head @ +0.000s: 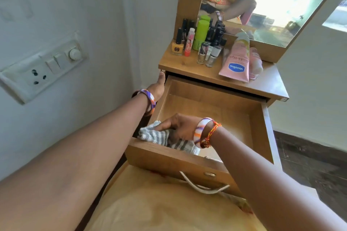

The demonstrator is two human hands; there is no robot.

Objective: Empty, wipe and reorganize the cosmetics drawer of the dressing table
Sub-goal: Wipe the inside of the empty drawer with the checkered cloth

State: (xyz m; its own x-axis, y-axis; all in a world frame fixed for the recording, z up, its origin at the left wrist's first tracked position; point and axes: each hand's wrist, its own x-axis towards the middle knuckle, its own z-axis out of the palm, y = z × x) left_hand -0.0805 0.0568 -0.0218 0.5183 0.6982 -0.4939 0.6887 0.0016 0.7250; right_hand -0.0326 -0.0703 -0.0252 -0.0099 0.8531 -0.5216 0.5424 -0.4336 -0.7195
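The drawer (206, 103), pulled out at the centre of the frame, is bare smooth wood inside, so emptying looks done and wiping is under way. In its lower-left corner the right hand (176, 127) presses a grey-and-white striped cloth (155, 133), soft and bunched, fingers curled over it. The left hand (157, 88) rests along the drawer's left wall; whether it grips I cannot tell. Above, on the tabletop (266, 80), wait the cosmetics: glossy nail-polish bottles (204, 52), a green cylinder (201, 33), a flat pink Vaseline tube (238, 62). Reorganizing is left
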